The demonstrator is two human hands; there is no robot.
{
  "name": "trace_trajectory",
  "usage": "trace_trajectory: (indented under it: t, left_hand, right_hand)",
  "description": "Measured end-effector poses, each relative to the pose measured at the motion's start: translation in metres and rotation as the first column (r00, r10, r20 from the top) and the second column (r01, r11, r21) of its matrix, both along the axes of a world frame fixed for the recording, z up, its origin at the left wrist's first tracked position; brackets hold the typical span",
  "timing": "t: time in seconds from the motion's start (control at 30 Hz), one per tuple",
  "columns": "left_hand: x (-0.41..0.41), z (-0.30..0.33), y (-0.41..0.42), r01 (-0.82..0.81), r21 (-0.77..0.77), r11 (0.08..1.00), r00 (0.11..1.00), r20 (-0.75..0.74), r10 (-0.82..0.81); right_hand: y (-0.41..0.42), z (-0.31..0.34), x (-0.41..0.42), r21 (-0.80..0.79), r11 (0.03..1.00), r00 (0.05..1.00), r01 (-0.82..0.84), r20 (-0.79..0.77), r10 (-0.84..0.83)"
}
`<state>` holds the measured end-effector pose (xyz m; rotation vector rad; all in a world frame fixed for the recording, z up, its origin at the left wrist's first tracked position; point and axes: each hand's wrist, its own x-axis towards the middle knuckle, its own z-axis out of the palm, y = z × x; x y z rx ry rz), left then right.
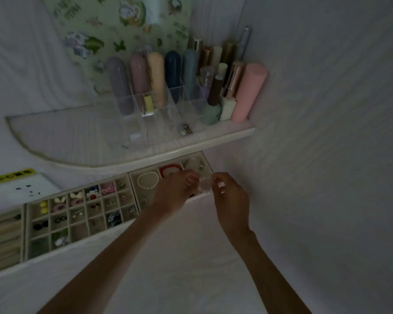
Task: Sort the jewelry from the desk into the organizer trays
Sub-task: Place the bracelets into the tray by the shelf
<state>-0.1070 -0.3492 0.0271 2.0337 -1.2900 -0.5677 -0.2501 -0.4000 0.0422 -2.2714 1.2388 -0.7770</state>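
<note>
Both hands met over the right-hand end of the open drawer. The left hand [175, 189] and the right hand [229, 193] each pinched one side of a small clear, glassy piece of jewelry [203, 186], fingers curled in on it from either side. It was held up between them, probably so that it could be straightened or opened before being laid down; what kind of piece it was the dim light did not show.

Directly beneath sat the beige, large-celled organizer tray [134, 181], with a white bead bracelet [148, 180] lying in one cell and a red ring-shaped bracelet [170, 170] in the next. The big cells seemed meant for bracelets, which would explain why the hands worked there. To its left, the beige small-grid organizer tray [85, 208] held earrings and little charms, one sort to a cell.

On the white shelf [191, 145] above stood a clear acrylic rack [159, 109] of pastel tubes. A yellow label strip [11, 176] carried dark characters, too blurred to read; green lettering on the patterned sheet [114, 30] was likewise illegible.
</note>
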Motion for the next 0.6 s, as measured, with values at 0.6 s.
trace_trajectory:
  t: [0.6]
  left_hand:
    - [0.027,-0.021,-0.050,0.098,0.249,0.964,0.984,0.122,-0.131]
  right_hand:
    - [-0.028,-0.024,0.038,-0.162,0.986,0.870,-0.027,-0.489,-0.057]
